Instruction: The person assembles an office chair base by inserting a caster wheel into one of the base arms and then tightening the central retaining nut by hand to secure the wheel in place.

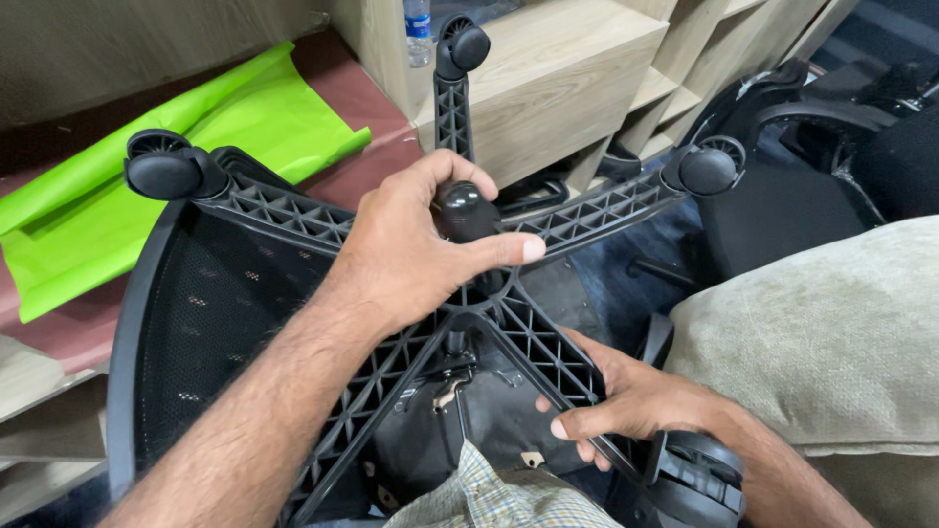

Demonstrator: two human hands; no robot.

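Black five-arm chair base [548, 347] lies upturned in front of the person, ribbed plastic spokes spreading out, casters [161, 171] at the tips; it sits over a black mesh chair back [205, 313]. Left hand [421, 244] comes from lower left, fingers curled over the black hub cap [465, 210] at centre, thumb out to the right. Right hand [626, 401] grips the lower-right spoke, fingers wrapped around its edge near a caster [699, 474]. Green sheet [147, 186] far left.
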